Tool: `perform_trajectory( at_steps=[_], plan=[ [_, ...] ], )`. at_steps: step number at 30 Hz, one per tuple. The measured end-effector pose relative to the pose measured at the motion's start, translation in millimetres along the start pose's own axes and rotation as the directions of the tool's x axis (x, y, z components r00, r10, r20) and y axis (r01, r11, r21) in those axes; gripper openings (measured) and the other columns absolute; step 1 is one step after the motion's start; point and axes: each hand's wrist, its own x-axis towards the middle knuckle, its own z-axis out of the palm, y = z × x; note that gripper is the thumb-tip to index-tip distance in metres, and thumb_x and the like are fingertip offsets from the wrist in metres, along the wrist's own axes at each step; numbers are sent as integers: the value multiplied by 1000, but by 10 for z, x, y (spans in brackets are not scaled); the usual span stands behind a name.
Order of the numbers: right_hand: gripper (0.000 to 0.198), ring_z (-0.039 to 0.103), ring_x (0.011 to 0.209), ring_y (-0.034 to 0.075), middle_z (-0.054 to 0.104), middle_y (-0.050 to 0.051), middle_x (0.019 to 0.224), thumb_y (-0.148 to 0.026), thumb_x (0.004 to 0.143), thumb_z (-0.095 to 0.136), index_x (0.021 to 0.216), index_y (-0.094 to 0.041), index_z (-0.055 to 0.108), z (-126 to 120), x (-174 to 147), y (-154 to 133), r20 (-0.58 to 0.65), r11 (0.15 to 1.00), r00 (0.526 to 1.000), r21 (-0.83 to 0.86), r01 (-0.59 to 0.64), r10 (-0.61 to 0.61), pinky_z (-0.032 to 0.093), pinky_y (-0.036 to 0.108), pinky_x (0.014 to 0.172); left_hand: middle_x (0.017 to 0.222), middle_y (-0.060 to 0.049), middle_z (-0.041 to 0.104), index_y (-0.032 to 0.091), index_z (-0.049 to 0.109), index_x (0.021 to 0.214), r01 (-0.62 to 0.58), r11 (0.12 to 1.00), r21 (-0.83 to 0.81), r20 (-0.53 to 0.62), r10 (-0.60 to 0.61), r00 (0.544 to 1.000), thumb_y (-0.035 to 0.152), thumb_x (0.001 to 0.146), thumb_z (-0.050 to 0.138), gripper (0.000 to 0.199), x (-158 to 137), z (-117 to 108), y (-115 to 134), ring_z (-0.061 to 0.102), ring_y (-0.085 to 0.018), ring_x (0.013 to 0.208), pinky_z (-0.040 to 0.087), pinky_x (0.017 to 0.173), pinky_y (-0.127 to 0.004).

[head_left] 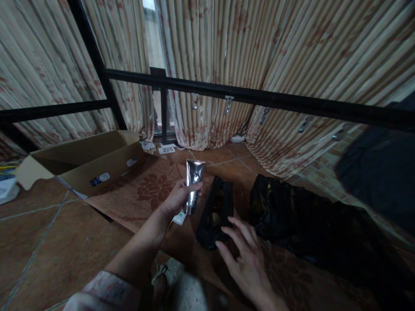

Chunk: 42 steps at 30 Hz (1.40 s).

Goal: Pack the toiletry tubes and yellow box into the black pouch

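My left hand (pixel 180 196) grips a silver tube (pixel 193 179), held upright with its crimped end pointing up, above the brown floral rug (pixel 145 194). My right hand (pixel 244 250) hovers with fingers spread, holding nothing, its fingertips at the lower edge of a small black plastic bag (pixel 215 211) standing open on the rug. A small white and green item (pixel 179 218) lies on the rug just under the tube.
An open cardboard box (pixel 87 162) lies at the left. A larger black plastic bag (pixel 311 224) spreads to the right. Black metal rails (pixel 259 97) cross in front of striped curtains. Papers (pixel 165 150) lie by the curtain base. A dark shape (pixel 379 177) sits at far right.
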Motion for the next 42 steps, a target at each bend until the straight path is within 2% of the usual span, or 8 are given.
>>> perform_trajectory(
  at_steps=[13,22,42],
  plan=[
    [24,52,109,25,54,8,122,-34,85,57,107,-24,59,-8,13,-3,-9,1000,1000,12,10,-10,49,45,89,66,-1,63,12,64,74,10,999,-34,11,-9,1000,32,64,77,26,29,-22,-39,57,-8,55,43,53,-20],
    [24,54,108,25,55,8,121,-34,85,57,107,-24,60,3,11,7,-27,1000,999,13,19,-19,49,44,87,67,-1,63,12,65,78,9,999,-52,13,-8,1000,28,64,77,25,10,-2,-16,57,-9,56,43,53,-19],
    [23,53,109,24,55,8,121,-34,85,57,106,-24,60,-1,17,2,-31,1000,999,23,19,-19,49,44,89,68,-2,64,11,65,75,16,999,-48,4,-15,1000,30,62,78,27,4,17,-6,57,-8,55,43,51,-18]
  ],
)
